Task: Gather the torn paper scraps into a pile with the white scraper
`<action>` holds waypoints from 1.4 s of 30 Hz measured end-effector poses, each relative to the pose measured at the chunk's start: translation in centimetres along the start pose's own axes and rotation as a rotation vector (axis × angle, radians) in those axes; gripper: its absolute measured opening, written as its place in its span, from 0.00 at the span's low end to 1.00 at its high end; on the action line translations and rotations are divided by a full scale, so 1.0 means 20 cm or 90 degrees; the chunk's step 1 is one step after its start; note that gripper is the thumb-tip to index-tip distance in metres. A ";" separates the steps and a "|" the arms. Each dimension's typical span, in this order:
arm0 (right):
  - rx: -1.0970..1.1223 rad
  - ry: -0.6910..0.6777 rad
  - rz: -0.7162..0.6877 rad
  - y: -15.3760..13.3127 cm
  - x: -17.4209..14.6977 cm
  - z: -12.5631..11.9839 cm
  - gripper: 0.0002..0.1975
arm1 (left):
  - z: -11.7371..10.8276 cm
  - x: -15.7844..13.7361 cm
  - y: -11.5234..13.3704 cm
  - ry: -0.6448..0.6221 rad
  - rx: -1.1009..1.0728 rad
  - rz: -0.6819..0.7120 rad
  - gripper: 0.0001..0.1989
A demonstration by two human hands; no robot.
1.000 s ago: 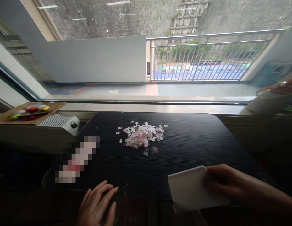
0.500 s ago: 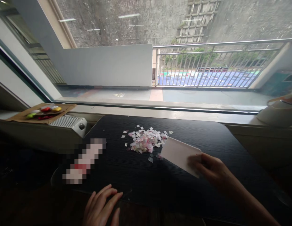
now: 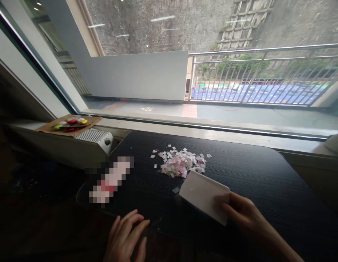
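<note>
In my right hand (image 3: 241,211) I grip a stiff white rectangular card (image 3: 203,194) by its right end, thumb and fingers closed on it. The card is tilted over the black table (image 3: 247,167), its far left corner close to the near side of a pile of small white and pink paper squares (image 3: 179,162). A few loose squares lie around the pile, and one pale square (image 3: 176,190) is beside the card's left edge. My left hand (image 3: 127,234) is at the table's near edge, fingers loosely bent and apart, with nothing in it.
A blurred-out pinkish strip (image 3: 114,178) lies on the table's left side. Behind it stand a white slatted unit (image 3: 99,140) and a brown board (image 3: 52,125) with colourful items (image 3: 73,123). A window sill (image 3: 212,136) runs along the table's far edge.
My right hand has drawn the white card back from the pile's right side, toward me. The whole view has shifted, so the table appears farther right. My left hand stays near the table edge.
</note>
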State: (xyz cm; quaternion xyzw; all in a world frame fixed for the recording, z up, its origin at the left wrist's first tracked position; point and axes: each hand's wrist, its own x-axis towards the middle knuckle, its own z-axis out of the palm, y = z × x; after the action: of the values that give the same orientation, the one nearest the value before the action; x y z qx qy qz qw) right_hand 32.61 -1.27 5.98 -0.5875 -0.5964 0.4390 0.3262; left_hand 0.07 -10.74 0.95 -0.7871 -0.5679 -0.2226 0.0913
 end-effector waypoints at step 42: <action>0.068 -0.213 0.080 -0.01 -0.05 0.09 0.19 | -0.05 0.03 0.04 -0.020 -0.008 -0.039 0.17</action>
State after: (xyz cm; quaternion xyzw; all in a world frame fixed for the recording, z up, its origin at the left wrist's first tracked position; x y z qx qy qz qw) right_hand 30.99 -2.42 5.62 -0.5240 -0.5803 0.5812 0.2255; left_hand 0.78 -10.91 2.17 -0.7735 -0.5915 -0.2165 0.0704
